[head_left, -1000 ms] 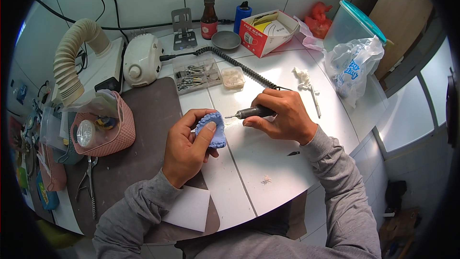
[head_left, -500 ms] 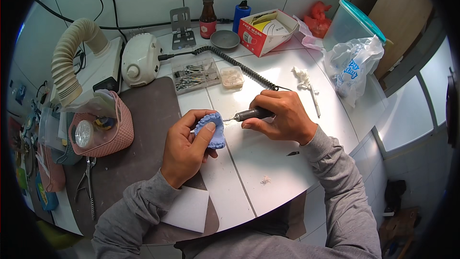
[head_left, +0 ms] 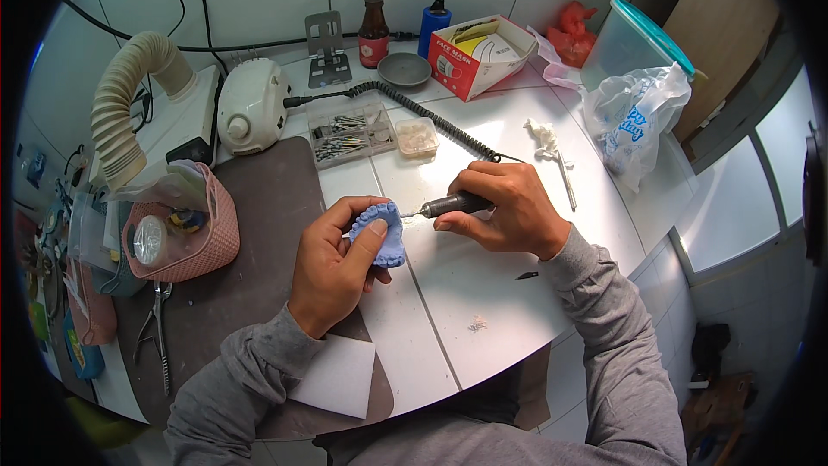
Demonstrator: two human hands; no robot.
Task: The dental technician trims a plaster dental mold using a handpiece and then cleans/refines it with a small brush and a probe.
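A blue dental cast (head_left: 391,247) with a row of teeth along its rim is pinched in my left hand (head_left: 329,269), the thumb lying across its inner face. My right hand (head_left: 515,211) is closed round a dark rotary handpiece (head_left: 452,204). The thin bur at its tip points left and reaches close to the cast's right side; whether it touches I cannot tell. From behind my right hand a black coiled cord (head_left: 429,115) runs back to a white control box (head_left: 254,107) with a knob.
A clear bur case (head_left: 352,135) and a small tub (head_left: 417,137) sit beyond my hands. At left are a pink basket (head_left: 226,233), pliers (head_left: 156,328) and a ribbed hose (head_left: 110,108). A blade (head_left: 527,275) lies by my right wrist; a mask box (head_left: 479,56) stands behind.
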